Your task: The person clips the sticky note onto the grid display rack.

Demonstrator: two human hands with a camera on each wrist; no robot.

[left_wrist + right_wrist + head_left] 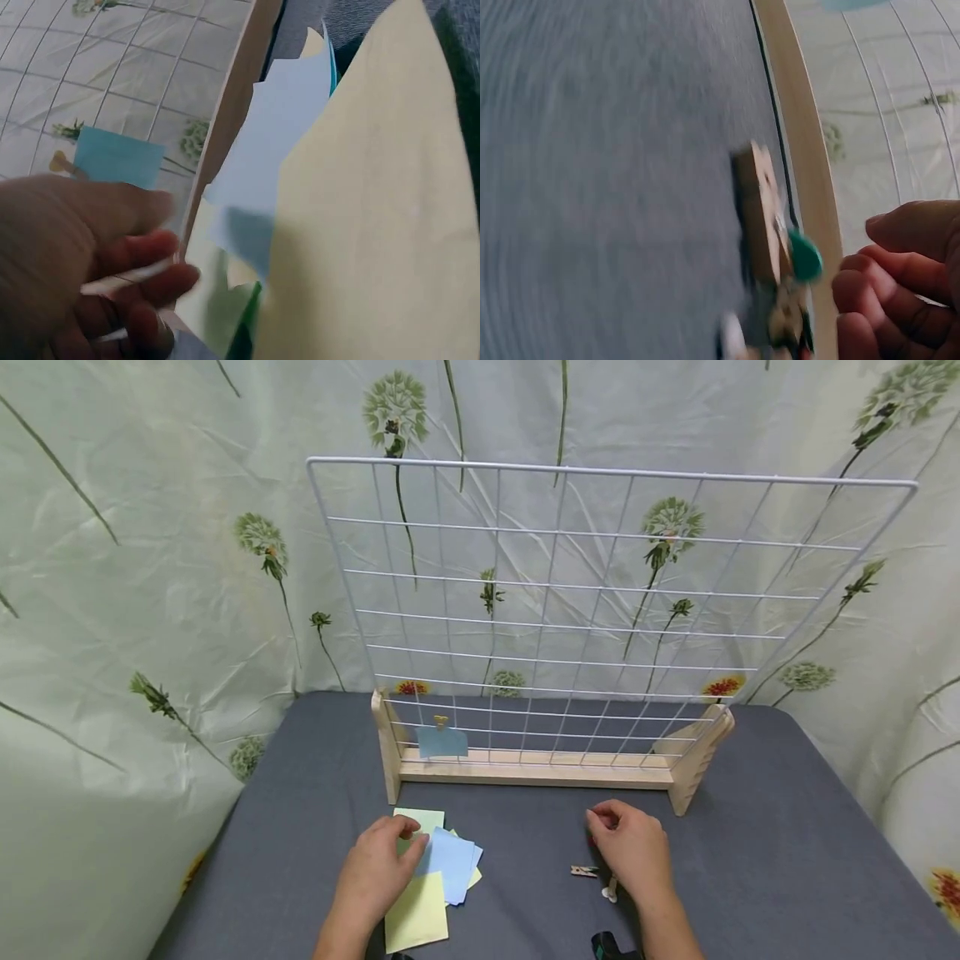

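Observation:
My left hand point(377, 867) hovers over overlapping paper notes, its fingers loosely bent and nothing between them. Among these notes are a yellow one point(417, 916), a blue one point(452, 865) and a pale green one point(424, 817). My right hand point(634, 853) is just above a few small wooden clothespins, with a gap between thumb and fingers and nothing held. One clothespin point(759, 214) lies in the right wrist view beside a green round piece point(805, 256). A blue note point(442, 743) hangs low on the wire grid point(555, 585), under a small yellowish clip point(441, 721).
The white grid leans upright in a wooden stand point(536, 773) across the back of the grey tabletop point(780, 860). A floral curtain point(135, 610) hangs behind and at both sides. A black object point(606, 946) shows at the front edge, near the right forearm.

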